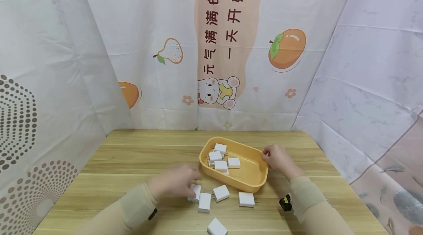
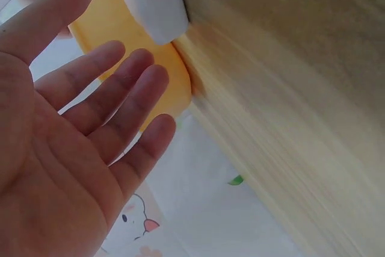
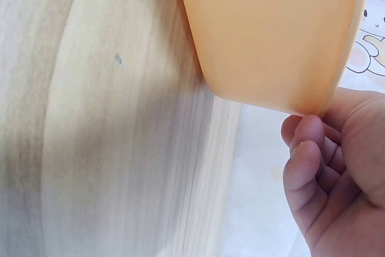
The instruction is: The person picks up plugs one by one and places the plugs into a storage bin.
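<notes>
In the head view my left hand [image 1: 176, 182] hovers by a white charger plug [image 1: 196, 190] on the table, slightly blurred. The left wrist view shows that hand [image 2: 78, 142] with its fingers spread and nothing in its grasp, a white plug [image 2: 157, 7] just beyond the thumb. My right hand [image 1: 280, 161] pinches the right end of a yellow plastic tray [image 1: 249, 172]; the right wrist view shows the thumb and fingers on the rim. Several white plugs [image 1: 234, 163] lie in the tray's left part, some stacked.
More white plugs lie in front of the tray: one upright-lying plug [image 1: 205, 202], a tilted one [image 1: 221, 193], one to the right [image 1: 246, 199] and one near the front edge [image 1: 217, 227]. A patterned curtain [image 1: 165, 91] hangs behind the wooden table [image 1: 138, 154].
</notes>
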`<state>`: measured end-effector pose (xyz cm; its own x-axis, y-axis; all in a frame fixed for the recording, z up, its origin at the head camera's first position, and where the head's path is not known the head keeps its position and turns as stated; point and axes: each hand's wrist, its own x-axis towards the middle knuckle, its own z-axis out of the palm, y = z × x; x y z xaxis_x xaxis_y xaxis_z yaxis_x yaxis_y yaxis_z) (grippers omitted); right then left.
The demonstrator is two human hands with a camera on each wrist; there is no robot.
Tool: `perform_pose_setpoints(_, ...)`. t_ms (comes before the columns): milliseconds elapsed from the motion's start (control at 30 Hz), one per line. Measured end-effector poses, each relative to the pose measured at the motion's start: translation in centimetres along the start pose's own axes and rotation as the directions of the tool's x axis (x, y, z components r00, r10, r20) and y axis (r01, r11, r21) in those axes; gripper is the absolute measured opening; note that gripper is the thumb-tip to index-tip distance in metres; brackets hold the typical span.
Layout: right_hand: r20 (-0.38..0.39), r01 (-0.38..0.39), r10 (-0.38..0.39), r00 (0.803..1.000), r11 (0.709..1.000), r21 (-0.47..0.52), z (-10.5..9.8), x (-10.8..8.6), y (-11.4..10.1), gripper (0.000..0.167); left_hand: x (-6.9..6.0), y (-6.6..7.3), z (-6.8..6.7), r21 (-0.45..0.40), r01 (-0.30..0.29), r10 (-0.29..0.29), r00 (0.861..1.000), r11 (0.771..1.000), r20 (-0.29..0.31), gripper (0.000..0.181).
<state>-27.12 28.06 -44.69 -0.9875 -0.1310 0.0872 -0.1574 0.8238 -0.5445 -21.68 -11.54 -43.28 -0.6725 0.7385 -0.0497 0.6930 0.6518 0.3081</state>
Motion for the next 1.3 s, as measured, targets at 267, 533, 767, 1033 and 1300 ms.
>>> perform_pose_setpoints(267,0.007,0.0,0.0,1.0,1.0,0.01,0.0,-0.1,-0.1,0.008,0.5,-0.1,0.9,-0.003,0.014,-0.014,0.999,1.0,0.035,0.021)
perform_pose_setpoints(533,0.019,-0.008,0.008,1.0,1.0,0.013,0.0,-0.1,-0.2,0.007,0.8,0.7,0.7,0.041,0.089,-0.091,0.994,0.995,0.055,0.019)
perform_pose_setpoints(767,0.017,-0.013,0.013,1.0,1.0,0.019,-0.3,0.0,-0.3,0.008,1.1,1.2,0.6,0.116,0.11,-0.116,0.992,0.987,0.048,0.024)
perform_pose_setpoints(1033,0.011,0.008,-0.008,1.0,1.0,-0.01,-0.1,-0.1,-0.1,0.008,1.6,1.6,0.4,0.129,0.104,-0.113,0.991,0.986,0.066,0.021)
perform_pose_setpoints(1300,0.008,0.002,-0.002,1.0,1.0,-0.005,0.0,-0.1,-0.1,0.007,1.8,2.2,0.4,0.152,0.119,-0.134,0.987,0.981,0.093,0.026)
